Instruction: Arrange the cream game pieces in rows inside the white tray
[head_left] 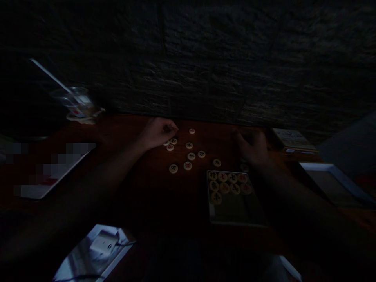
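The scene is very dark. Several round pale game pieces [188,156] with dark or red characters lie loose on a reddish-brown table [126,133]. My left hand [158,132] rests at the left edge of this group, fingers curled over a piece or two. My right hand [252,147] hovers above the far right corner of a shallow square box [235,211], fingers curled; what they hold is hidden. Inside the box, several pieces [227,183] sit in rows along its far side.
A clear glass with a straw [76,102] stands at the far left. A flat white item [53,172] lies on the left. A small printed box [292,140] and a white frame [335,178] are at the right. A dark brick wall runs behind the table.
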A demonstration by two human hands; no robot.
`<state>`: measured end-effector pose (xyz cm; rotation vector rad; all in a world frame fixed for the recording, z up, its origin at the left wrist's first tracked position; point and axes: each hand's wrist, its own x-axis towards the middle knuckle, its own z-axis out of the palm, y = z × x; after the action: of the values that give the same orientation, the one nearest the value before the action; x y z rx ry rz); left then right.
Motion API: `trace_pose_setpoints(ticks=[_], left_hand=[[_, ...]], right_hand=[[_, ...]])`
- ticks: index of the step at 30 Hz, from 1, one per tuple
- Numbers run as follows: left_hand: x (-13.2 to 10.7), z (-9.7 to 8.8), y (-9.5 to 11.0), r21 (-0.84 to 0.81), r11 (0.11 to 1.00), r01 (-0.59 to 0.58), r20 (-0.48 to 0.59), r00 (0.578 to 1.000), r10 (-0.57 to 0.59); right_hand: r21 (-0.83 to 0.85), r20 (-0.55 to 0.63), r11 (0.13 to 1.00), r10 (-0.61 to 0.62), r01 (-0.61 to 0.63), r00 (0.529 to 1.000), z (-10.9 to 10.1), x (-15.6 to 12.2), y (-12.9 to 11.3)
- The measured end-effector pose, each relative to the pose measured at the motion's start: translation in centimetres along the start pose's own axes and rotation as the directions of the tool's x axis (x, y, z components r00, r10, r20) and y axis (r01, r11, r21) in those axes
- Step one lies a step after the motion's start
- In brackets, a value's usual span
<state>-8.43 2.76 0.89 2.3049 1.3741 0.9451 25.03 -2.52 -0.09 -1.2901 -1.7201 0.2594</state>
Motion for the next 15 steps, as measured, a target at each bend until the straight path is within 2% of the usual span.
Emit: trace_pose_setpoints(ticks=[3, 7, 11, 15], left_hand=[[0.0, 0.1, -0.1, 0.052, 0.999, -0.003, 0.049, 0.999, 0.001], [0.0, 0.0, -0.2, 0.105, 0.993, -0.054, 0.154, 0.987, 0.037], [0.0, 0.0, -0.6, 0.194, 0.979, -0.055, 0.178, 0.984, 0.021], [0.0, 0.0, -0.7, 0.189, 0.982, -0.009, 0.192, 0.981, -0.028]], right_hand=[[0.002, 0.011, 0.998, -0.056, 0.056, 0.998, 0.2, 0.1, 0.6], [-0.023, -0.004, 0.999, -0.047, 0.046, 0.999, 0.6, 0.3, 1.2], [-0.037, -0.002, 0.997, -0.069, 0.069, 0.998, 0.7, 0.4, 1.4], [-0.017, 0.023, 0.996, -0.092, 0.092, 0.996, 0.9, 0.3, 1.1]])
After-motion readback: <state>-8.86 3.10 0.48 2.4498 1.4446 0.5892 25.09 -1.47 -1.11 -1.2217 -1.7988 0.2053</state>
